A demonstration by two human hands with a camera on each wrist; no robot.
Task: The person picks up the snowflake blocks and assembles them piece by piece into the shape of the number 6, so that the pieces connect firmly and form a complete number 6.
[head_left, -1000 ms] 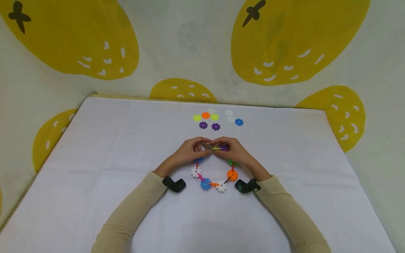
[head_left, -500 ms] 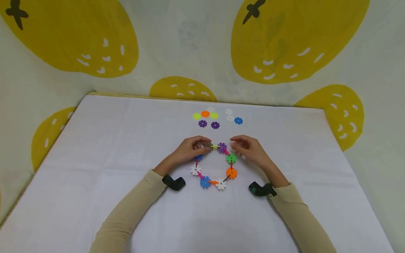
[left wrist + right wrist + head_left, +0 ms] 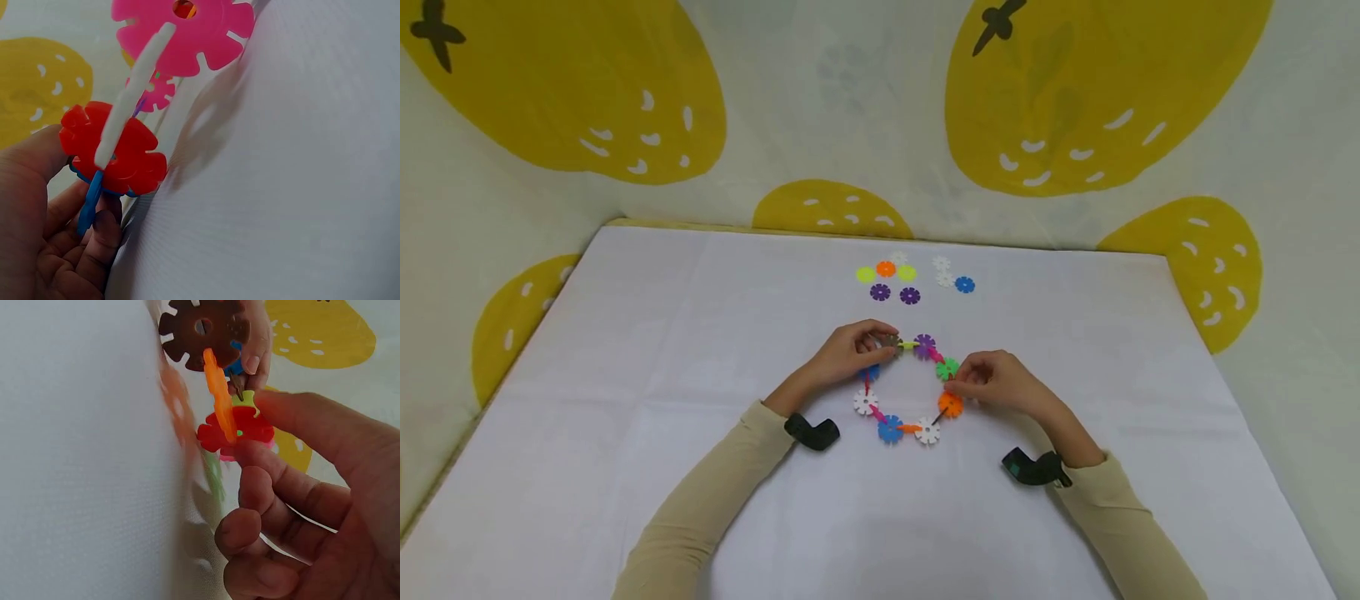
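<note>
A ring of slotted snowflake discs in many colours stands on the white table. My left hand (image 3: 850,354) holds the grey-brown disc (image 3: 893,342) at the ring's upper left, thumb in front and fingers behind. In the left wrist view, a red disc (image 3: 140,153) and a white disc (image 3: 128,103) partly cover that grip. My right hand (image 3: 1000,382) is at the ring's right side, pinching a red disc (image 3: 253,428) between thumb and fingertips. That disc links the green disc (image 3: 946,367) and the orange disc (image 3: 951,406).
Loose discs lie farther back, among them two purple discs, an orange disc (image 3: 886,269), a blue disc (image 3: 965,285) and several white or yellow ones. Behind the table (image 3: 737,500) hangs a cloth (image 3: 850,125) with yellow fruit prints. Each wrist carries a black camera.
My right hand has let go of the ring's top near the purple disc and moved right and towards me to the red disc. My left hand has kept its hold.
</note>
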